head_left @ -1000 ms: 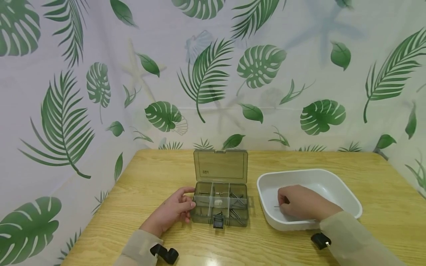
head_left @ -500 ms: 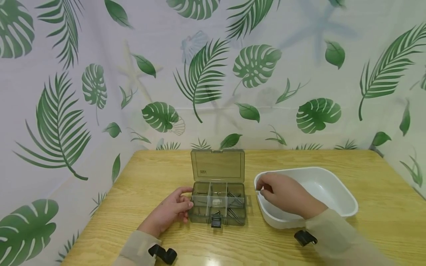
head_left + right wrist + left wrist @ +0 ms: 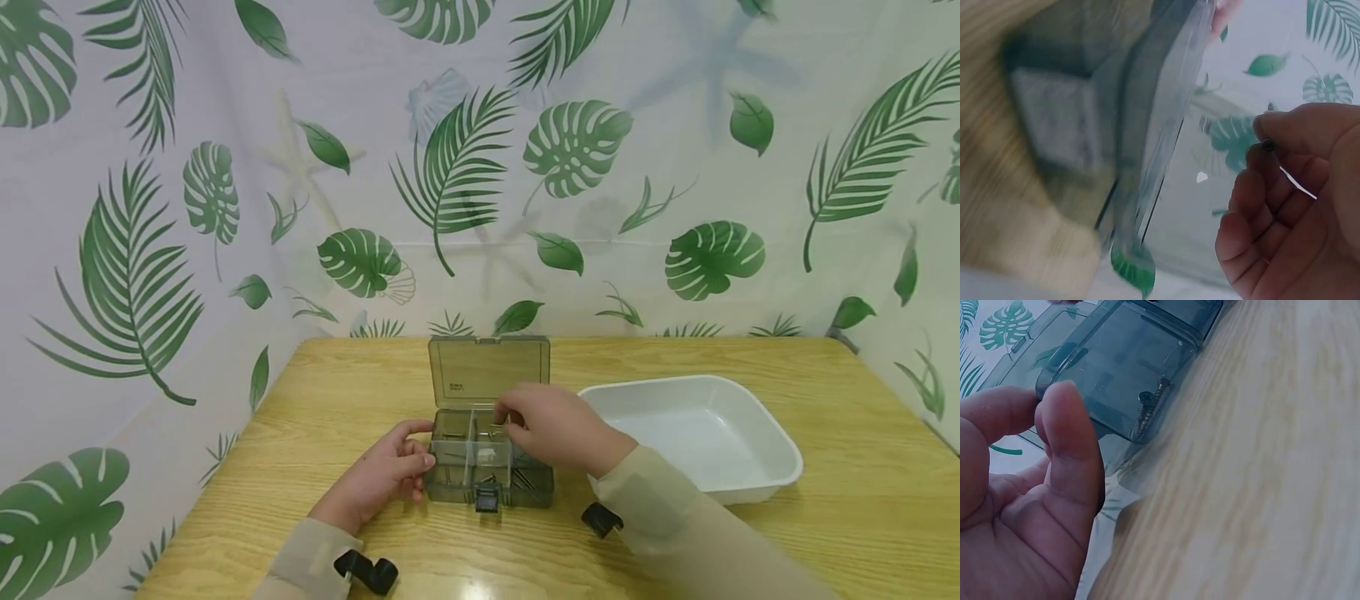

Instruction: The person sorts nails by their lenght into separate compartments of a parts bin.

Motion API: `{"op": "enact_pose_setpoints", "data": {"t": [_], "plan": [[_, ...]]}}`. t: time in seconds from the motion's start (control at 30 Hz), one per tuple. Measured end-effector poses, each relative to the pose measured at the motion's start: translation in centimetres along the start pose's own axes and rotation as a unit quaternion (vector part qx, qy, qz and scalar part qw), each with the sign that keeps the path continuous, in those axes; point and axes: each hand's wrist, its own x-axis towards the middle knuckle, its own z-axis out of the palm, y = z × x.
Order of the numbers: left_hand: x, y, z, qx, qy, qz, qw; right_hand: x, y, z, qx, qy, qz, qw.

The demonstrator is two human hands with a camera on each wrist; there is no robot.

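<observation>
A smoky see-through divided box (image 3: pixel 534 497) stands on the table, its lid (image 3: pixel 468 367) raised at the back. My left hand (image 3: pixel 382 471) holds the box at its left side, thumb and index finger at the corner in the left wrist view. Dark screws (image 3: pixel 1150 406) show through the wall there; more metal screws (image 3: pixel 522 479) lie in the front right compartment. Over the back compartments is my right hand (image 3: pixel 562 425), its thumb and index finger pinching a small screw (image 3: pixel 1267 145) in the right wrist view. That hand covers much of the back right compartment.
To the right of the box stands a white basin (image 3: pixel 791 471), partly behind my right forearm. The wooden table (image 3: pixel 352 375) meets a leaf-patterned cloth (image 3: pixel 630 275) at the back. Black camera mounts (image 3: pixel 367 573) sit on both wrists.
My right hand has moved left, out of the white basin and over the divided box, with the screw pinched in its fingertips. The left hand has stayed at the box.
</observation>
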Motion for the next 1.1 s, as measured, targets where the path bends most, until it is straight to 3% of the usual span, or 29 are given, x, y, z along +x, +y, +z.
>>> {"op": "enact_pose_setpoints", "data": {"t": [0.23, 0.57, 0.83, 1.1], "plan": [[0.2, -0.1, -0.1, 0.002, -0.004, 0.003, 1.0000, 2.7, -1.5, 0.9, -0.014, -0.033, 0.004, 0.9993], [0.1, -0.3, -0.3, -0.001, -0.004, 0.001, 1.0000, 4.5, -3.1, 1.5, -0.006, -0.058, 0.020, 0.9981], [0.0, -0.4, -0.2, -0.005, -0.006, -0.003, 1.0000, 3.6, -3.0, 1.0, 0.015, -0.038, 0.019, 0.9990], [0.0, -0.1, -0.1, 0.001, -0.003, 0.000, 1.0000, 1.4, -0.7, -0.2, 0.021, 0.003, 0.039, 0.9990]]}}
